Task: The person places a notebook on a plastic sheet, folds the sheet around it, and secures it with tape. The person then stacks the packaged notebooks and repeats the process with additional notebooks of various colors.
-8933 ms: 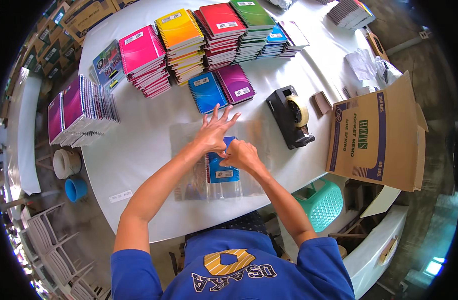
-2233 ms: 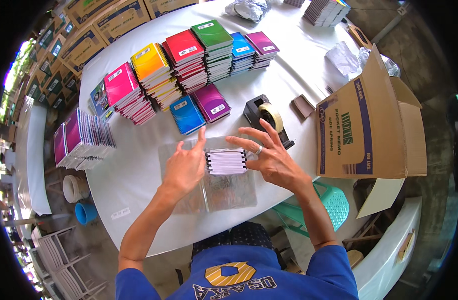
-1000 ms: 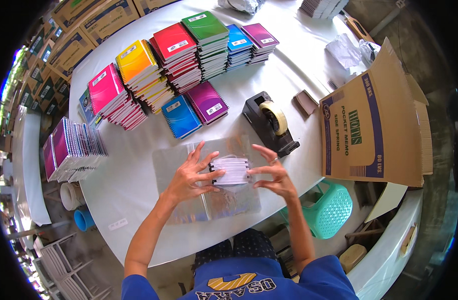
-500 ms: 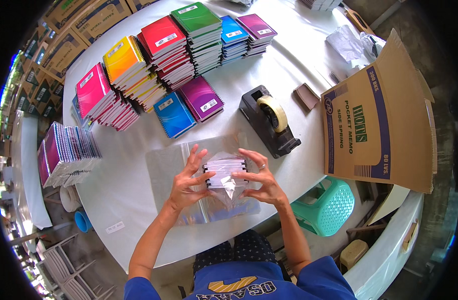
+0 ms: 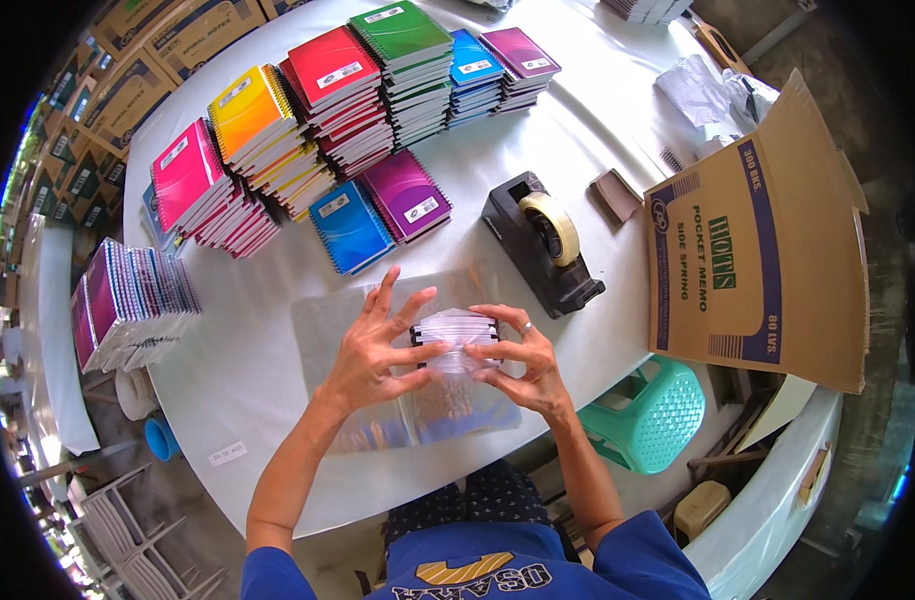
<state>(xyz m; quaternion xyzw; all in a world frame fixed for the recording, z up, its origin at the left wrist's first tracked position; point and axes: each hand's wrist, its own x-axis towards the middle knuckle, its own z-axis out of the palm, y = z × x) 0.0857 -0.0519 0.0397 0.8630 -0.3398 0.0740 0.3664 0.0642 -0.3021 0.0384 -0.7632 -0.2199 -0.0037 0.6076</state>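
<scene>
A small stack of spiral notebooks (image 5: pixel 456 326) stands on edge in a clear plastic wrapper, its white page edges facing up. My left hand (image 5: pixel 373 348) presses its thumb and index finger on the wrapper at the near side of the stack; its other fingers are raised and spread. From the other side my right hand (image 5: pixel 526 365) grips the stack, its thumb and fingers meeting the left fingertips over the gathered plastic. Flat clear plastic bags (image 5: pixel 353 335) lie under the hands. Just beyond them are a blue notebook (image 5: pixel 350 228) and a purple notebook (image 5: pixel 408 197).
Tall stacks of pink, yellow, red (image 5: pixel 333 75), green, blue and purple notebooks line the table's far side. Wrapped notebook packs (image 5: pixel 138 305) stand at left. A black tape dispenser (image 5: pixel 544 243) sits right of centre, near an open carton (image 5: pixel 758 250). A green stool (image 5: pixel 648 420) is below.
My fingertips have come together over the middle of the near side. The plastic flap that stuck up there is now pressed down under them.
</scene>
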